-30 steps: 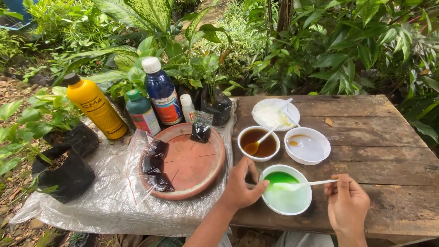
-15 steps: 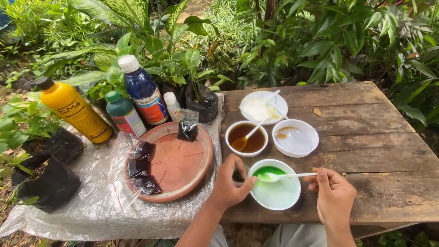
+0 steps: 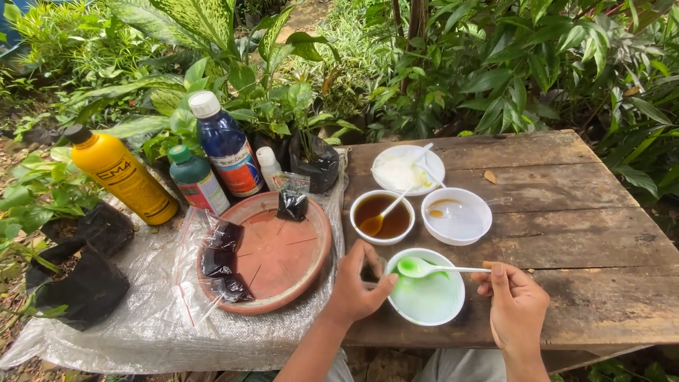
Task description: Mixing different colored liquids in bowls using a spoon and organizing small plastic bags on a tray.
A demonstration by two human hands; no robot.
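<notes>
Outdoors, a person sits at the near edge of a weathered wooden table. The left hand grips the near left rim of a white bowl of green liquid, fingers curled against its side. The right hand pinches the handle end of a white plastic spoon, whose green-coated scoop is lifted just above the liquid, over the far left part of the bowl.

Farther in from the edge stand two more white bowls: a bowl of brown liquid with a spoon resting in it, and just to its right a bowl of pale liquid. Beyond them, toward the far edge, sits a white plate holding something whitish and another spoon.

Clear plastic sheeting drapes over the table's left end. On it lies a terracotta saucer with small dark sachets along its left rim and one more sachet leaning at its far rim. Behind the saucer stand a yellow bottle, a small green bottle, a dark blue bottle and a small white bottle. Black nursery bags of plants sit at the far left corner, with dense green foliage all around.
</notes>
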